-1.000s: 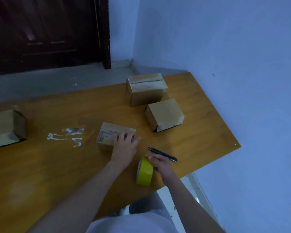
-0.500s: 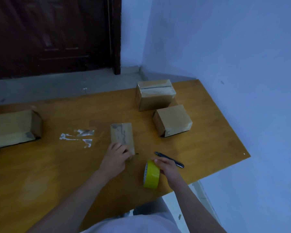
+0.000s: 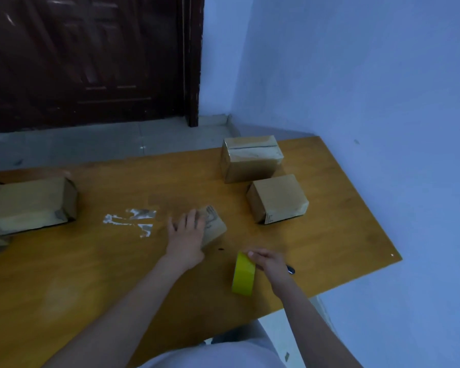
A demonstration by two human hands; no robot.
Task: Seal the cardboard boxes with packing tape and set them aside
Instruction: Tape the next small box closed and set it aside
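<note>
A small flat cardboard box [image 3: 215, 226] with printed markings lies at the middle of the wooden table [image 3: 91, 274]. My left hand [image 3: 187, 235] rests on its left part with the fingers spread and fairly straight, covering much of it. My right hand [image 3: 270, 262] holds a yellow roll of packing tape [image 3: 243, 273] standing on edge near the front of the table, fingers curled over its top. Two more boxes stand at the back right: a taped one [image 3: 251, 159] and a plain one [image 3: 278, 199].
A bigger box [image 3: 32, 205] lies on its side at the left, with other cardboard beside it at the frame edge. Torn tape residue [image 3: 133, 221] sticks to the table. A dark pen [image 3: 290, 269] lies behind my right hand. The wall runs close along the right.
My left hand has turned the small box round on the table and now lies over its left part. My right hand has stayed on the tape roll.
</note>
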